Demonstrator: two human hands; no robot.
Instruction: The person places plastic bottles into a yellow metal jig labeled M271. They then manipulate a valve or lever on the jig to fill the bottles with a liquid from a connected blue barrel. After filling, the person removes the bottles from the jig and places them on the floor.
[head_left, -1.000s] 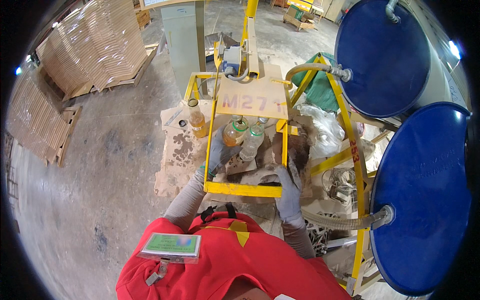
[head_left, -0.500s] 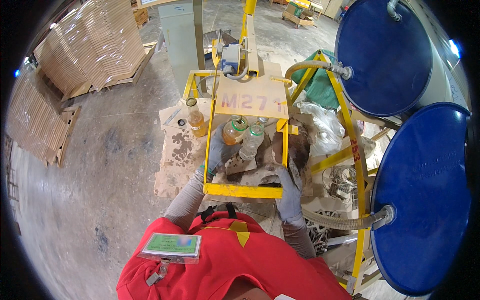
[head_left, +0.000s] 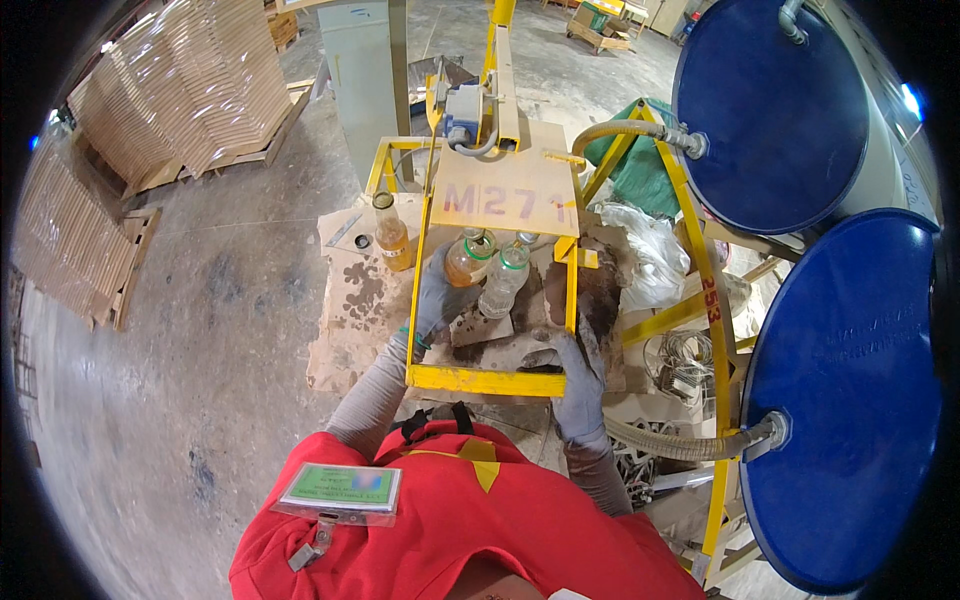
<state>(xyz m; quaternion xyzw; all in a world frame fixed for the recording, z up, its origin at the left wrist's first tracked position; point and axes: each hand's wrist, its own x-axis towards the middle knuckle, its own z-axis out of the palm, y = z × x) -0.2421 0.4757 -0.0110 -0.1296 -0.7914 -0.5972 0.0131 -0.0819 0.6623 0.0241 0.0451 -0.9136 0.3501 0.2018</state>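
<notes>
Hands (head_left: 437, 305): left round amber bottle (head_left: 465, 264), right (head_left: 578, 390) at yellow frame's (head_left: 485, 380) edge; floor (head_left: 230, 340) leftward.

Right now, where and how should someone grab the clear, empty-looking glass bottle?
Probably hold the clear, empty-looking glass bottle by its rounded body below the green ring, coming from the right. The body is broadest there; on its left, the green-ringed glass bottle of amber liquid sits close, and the tan rectangular board seems to crowd its top.
</notes>
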